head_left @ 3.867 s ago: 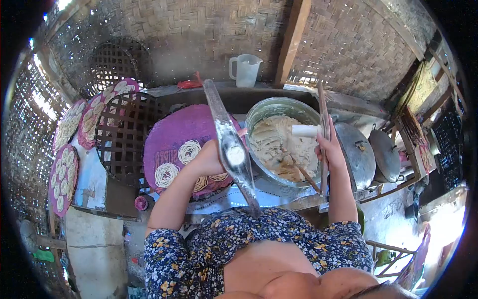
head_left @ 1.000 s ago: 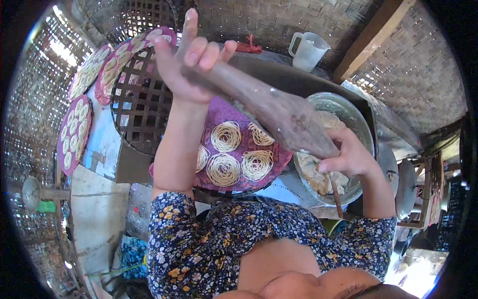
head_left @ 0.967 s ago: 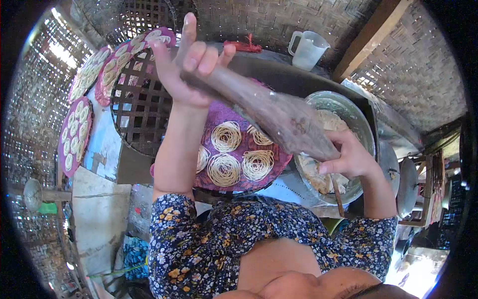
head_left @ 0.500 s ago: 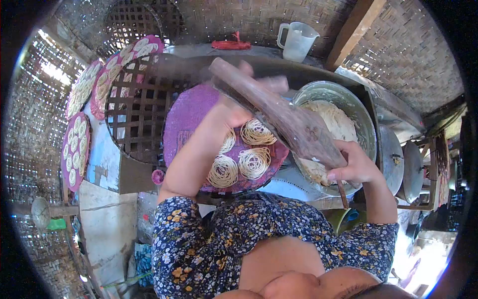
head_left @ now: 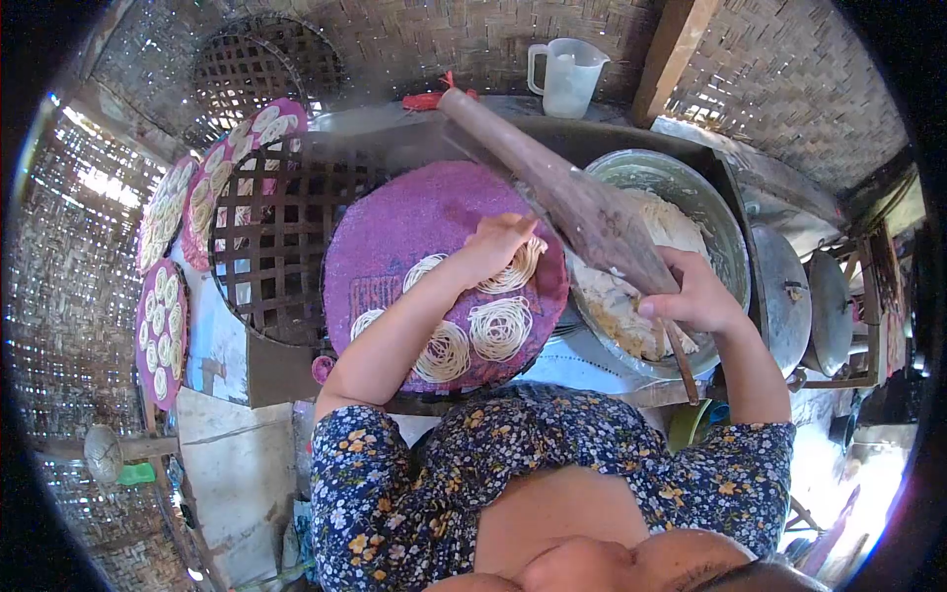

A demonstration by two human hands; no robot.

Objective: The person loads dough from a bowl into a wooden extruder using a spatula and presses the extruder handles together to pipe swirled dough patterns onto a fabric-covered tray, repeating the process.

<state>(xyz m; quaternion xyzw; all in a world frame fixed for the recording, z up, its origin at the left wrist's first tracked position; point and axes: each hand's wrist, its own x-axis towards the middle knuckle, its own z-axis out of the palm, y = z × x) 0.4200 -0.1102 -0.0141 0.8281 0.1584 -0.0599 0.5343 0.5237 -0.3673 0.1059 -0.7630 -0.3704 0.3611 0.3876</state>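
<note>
My right hand [head_left: 695,289] grips the lower end of a long wooden noodle press [head_left: 597,217], which slants up to the left. Below its middle, my left hand [head_left: 503,245] is closed at a bunch of pale noodle strands [head_left: 523,268] over a round purple mat [head_left: 395,212]; its fingertips are partly hidden. Several coiled noodle nests, such as a noodle nest [head_left: 500,329] at the front right, lie on the mat. Right of the mat, partly under the press, stands a large metal basin [head_left: 732,232] holding pale dough [head_left: 671,225]. A thin stick [head_left: 684,367] hangs near my right hand.
An open-weave basket tray [head_left: 286,237] stands at left. Purple mats with noodle nests, including a smaller noodle mat [head_left: 161,335], lie farther left. A plastic measuring jug [head_left: 572,79] and a red bag [head_left: 424,102] are at the back; a metal lid [head_left: 781,286] is at right.
My left hand has come down from the upper part of the press to the noodles on the mat. My right hand keeps its grip, and the press has shifted slightly.
</note>
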